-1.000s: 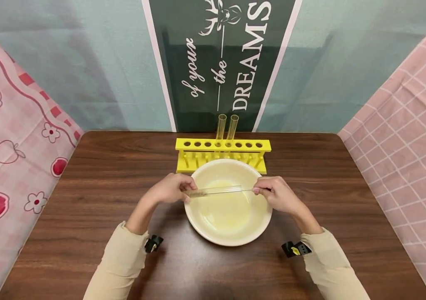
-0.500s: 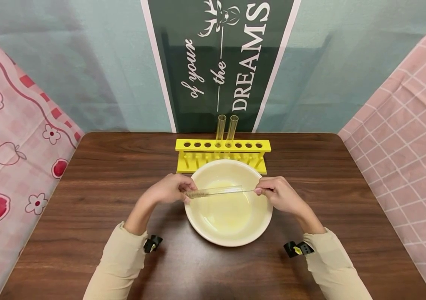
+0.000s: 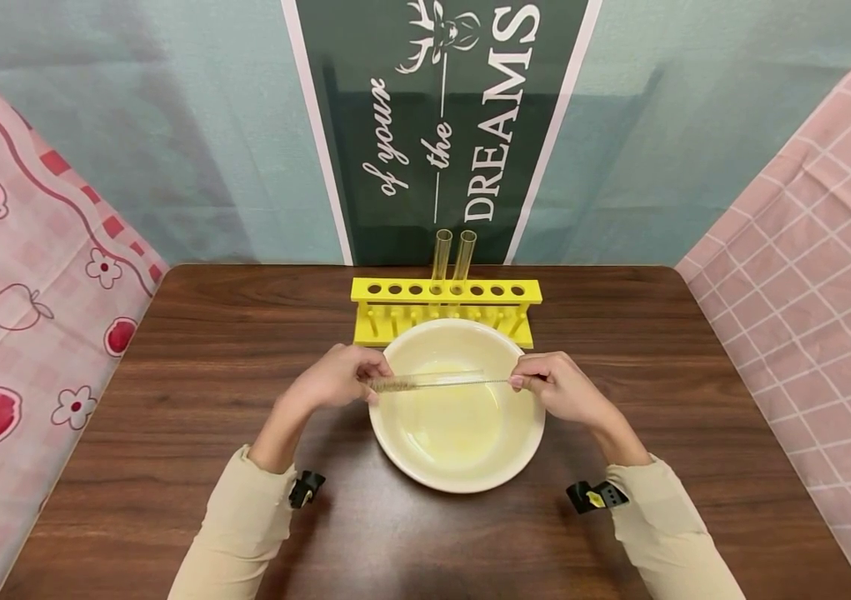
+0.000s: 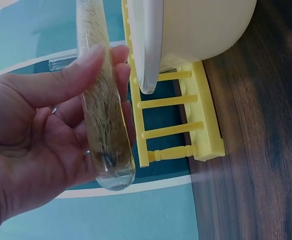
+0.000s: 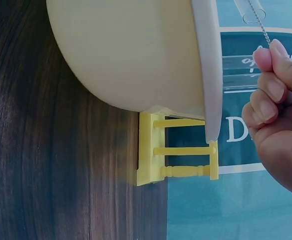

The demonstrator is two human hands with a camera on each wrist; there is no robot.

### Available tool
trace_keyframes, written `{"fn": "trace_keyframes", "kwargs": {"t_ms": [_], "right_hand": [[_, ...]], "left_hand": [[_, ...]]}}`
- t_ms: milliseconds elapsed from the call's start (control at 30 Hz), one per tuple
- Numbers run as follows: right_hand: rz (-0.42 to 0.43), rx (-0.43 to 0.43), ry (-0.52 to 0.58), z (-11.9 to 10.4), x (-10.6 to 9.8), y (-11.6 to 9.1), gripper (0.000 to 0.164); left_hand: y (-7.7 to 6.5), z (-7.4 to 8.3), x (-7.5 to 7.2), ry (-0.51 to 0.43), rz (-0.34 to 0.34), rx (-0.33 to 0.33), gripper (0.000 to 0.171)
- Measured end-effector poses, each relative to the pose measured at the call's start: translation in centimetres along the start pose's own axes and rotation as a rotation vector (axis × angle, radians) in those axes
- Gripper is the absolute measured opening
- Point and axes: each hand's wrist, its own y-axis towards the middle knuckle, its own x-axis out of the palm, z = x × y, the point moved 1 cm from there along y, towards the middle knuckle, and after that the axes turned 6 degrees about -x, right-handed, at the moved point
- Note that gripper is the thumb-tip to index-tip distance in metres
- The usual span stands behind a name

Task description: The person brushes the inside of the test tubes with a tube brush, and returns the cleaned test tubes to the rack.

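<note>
Over the cream basin [image 3: 455, 482] a clear glass test tube [image 4: 115, 181] lies nearly level, its rounded end to the left. My left hand [image 3: 340, 377] grips it near that end, thumb on one side and fingers behind. Inside the tube sits the bristle head of a test tube brush [image 4: 103, 95], reaching close to the closed end. Its twisted wire handle [image 5: 263, 29] comes out of the open mouth on the right. My right hand [image 3: 556, 387] pinches this wire between thumb and forefinger, the other fingers curled. Shallow pale yellowish liquid shows in the basin.
Behind the basin stands a yellow test tube rack [image 3: 395, 292] with two upright glass tubes [image 3: 464, 254] in its middle holes. The basin's far rim overlaps the rack in the head view. All stand on a dark wooden table [image 3: 230, 350], with cloth-covered walls [image 3: 207, 125] around it.
My right hand has shifted slightly to the right with the brush's wire, and the bristles show a little further right within the tube. The left hand holds almost still.
</note>
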Motion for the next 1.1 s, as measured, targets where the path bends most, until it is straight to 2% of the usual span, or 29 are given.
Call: {"fn": "trace_keyframes", "kwargs": {"t_ms": [133,233,400,633,800,1100], "right_hand": [[-0.042,0.045,0.019,0.4,0.2,-0.1,0.017],[-0.077,0.059,0.043,1.8,0.5,-0.4,0.015],[-0.119,0.034,0.073,3.8,0.9,-0.9,0.010],[-0.146,-0.019,0.093,4.1,1.1,-0.7,0.014],[-0.121,-0.050,0.027,4.1,0.8,-0.8,0.022],[-0.037,-0.159,-0.167,4.3,0.6,-1.1,0.023]], "left_hand": [[0.0,0.1,0.1,0.003,0.009,-0.005,0.025],[0.0,0.2,0.1,0.007,0.011,-0.009,0.025],[0.1,0.3,0.1,0.021,0.013,-0.009,0.025],[0.3,0.4,0.3,0.040,0.011,-0.014,0.025],[0.5,0.5,0.6,0.051,0.002,-0.005,0.026],[0.6,0.4,0.3,0.017,-0.075,-0.009,0.023]]}}
